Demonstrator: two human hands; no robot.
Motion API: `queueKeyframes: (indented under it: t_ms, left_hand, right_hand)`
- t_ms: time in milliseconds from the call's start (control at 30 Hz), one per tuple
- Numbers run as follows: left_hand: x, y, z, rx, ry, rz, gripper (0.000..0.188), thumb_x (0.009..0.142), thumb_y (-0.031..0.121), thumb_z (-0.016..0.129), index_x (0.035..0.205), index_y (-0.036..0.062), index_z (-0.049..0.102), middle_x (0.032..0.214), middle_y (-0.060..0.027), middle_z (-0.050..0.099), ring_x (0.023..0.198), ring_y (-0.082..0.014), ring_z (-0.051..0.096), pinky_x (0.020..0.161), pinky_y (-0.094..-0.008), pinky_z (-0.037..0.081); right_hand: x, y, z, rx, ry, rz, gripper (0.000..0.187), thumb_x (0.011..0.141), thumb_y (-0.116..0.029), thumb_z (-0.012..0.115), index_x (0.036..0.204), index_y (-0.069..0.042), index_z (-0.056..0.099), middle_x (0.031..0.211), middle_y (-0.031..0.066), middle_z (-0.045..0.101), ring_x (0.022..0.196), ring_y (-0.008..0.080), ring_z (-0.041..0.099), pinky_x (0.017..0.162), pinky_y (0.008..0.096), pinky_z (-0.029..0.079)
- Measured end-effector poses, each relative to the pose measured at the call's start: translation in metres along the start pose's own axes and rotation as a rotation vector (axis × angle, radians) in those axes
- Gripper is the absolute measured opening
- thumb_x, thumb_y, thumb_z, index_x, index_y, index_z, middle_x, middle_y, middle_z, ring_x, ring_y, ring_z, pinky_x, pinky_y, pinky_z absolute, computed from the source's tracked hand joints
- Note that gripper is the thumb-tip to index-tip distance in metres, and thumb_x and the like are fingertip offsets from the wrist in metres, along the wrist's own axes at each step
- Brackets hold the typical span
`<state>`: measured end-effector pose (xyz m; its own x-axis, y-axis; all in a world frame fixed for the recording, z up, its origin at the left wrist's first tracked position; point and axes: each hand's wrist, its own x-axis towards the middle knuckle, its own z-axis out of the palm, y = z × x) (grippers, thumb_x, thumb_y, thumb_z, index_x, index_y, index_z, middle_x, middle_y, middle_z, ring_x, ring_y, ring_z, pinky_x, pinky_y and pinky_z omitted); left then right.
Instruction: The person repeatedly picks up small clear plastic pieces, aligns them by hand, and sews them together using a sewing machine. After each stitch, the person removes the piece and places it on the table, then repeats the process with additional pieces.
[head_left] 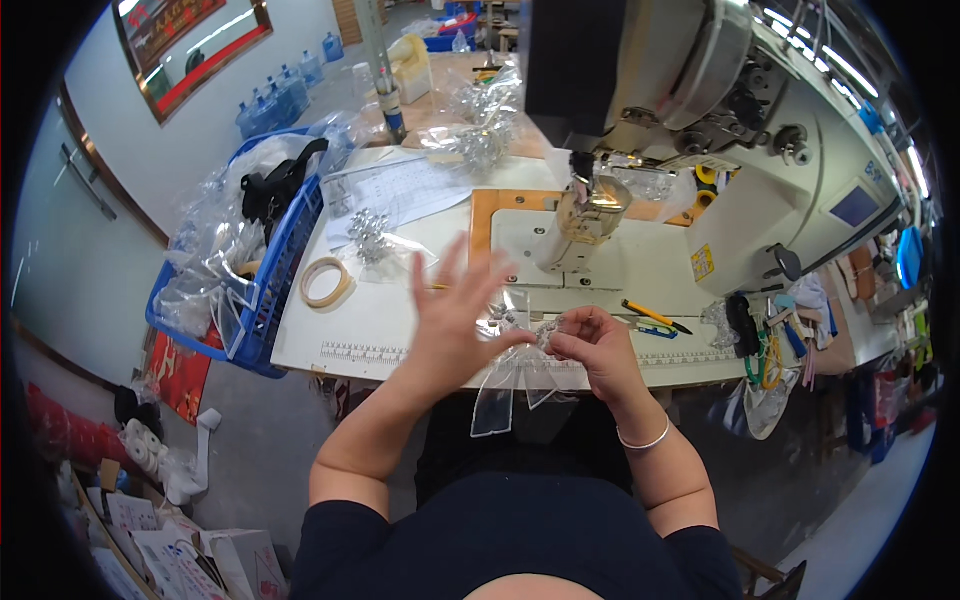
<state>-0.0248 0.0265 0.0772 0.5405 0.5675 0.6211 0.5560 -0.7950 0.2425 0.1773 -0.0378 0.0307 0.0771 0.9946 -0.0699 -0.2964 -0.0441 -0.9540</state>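
Note:
In front of the sewing machine [590,215], at the table's near edge, my right hand [597,350] pinches a clear plastic piece between thumb and fingers. Flat see-through strips of this clear plastic piece [493,405] hang over the edge towards my lap. Small silvery bits show near the pinch, too fine to make out. My left hand [450,325] is raised with fingers spread and slightly blurred. Its thumb reaches to the plastic beside my right fingertips; whether it touches cannot be told.
A roll of tape [325,283] and silvery hardware [370,235] lie left on the table [300,335]. Further left stands a blue basket [290,255] of plastic. A yellow-and-black pen [655,316] lies right, with scissors [770,360] and tools beyond. Paper sheets [400,190] lie behind.

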Motion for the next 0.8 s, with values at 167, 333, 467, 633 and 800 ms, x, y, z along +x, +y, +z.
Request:
queueKeyframes:
  t_ms: [167,333,467,633,800]
  left_hand:
    - [0.021,-0.018,0.010,-0.681,-0.770,-0.309,0.036,0.074,0.030,0.076,0.096,0.0043,0.064,0.092,-0.0074,0.065,0.098,-0.0195,0.058,0.089,-0.0323,0.042]
    - [0.013,-0.031,0.032,-0.973,-0.677,-0.211,0.025,0.075,0.025,0.074,0.081,0.0032,0.064,0.081,-0.0048,0.065,0.079,-0.0123,0.059,0.075,-0.0270,0.045]
    - [0.006,-0.030,0.041,-1.163,-0.616,-0.241,0.023,0.074,0.022,0.074,0.080,0.0027,0.063,0.079,-0.0050,0.065,0.078,-0.0128,0.060,0.073,-0.0274,0.046]
    - [0.004,-0.019,0.035,-0.963,-0.559,-0.275,0.021,0.072,0.018,0.074,0.079,0.0022,0.063,0.076,-0.0043,0.063,0.078,-0.0117,0.059,0.073,-0.0271,0.046]
    - [0.003,-0.015,0.035,-0.936,-0.554,-0.228,0.030,0.073,0.016,0.074,0.095,0.0019,0.060,0.089,-0.0062,0.063,0.081,-0.0136,0.059,0.075,-0.0291,0.047]
  right_hand:
    - [-0.003,-0.011,0.001,-0.043,-0.049,0.000,0.028,0.075,-0.001,0.071,0.097,0.002,0.055,0.083,0.0081,0.062,0.076,0.0153,0.063,0.070,0.0261,0.053]
    - [-0.002,-0.018,-0.003,0.047,-0.104,0.056,0.026,0.076,0.000,0.070,0.096,0.001,0.054,0.088,0.0095,0.061,0.079,0.0176,0.065,0.072,0.0269,0.053]
    - [-0.004,-0.016,-0.001,0.137,-0.122,0.085,0.026,0.076,0.002,0.069,0.096,0.002,0.053,0.091,0.0099,0.059,0.080,0.0190,0.066,0.073,0.0266,0.053]
    - [-0.005,-0.020,0.005,0.035,-0.079,0.053,0.031,0.074,0.003,0.071,0.098,0.001,0.052,0.093,0.0084,0.058,0.081,0.0174,0.065,0.073,0.0254,0.053]
    - [-0.003,-0.015,-0.003,0.017,-0.139,0.003,0.042,0.070,0.004,0.073,0.104,0.000,0.049,0.094,0.0080,0.057,0.083,0.0154,0.063,0.073,0.0252,0.052]
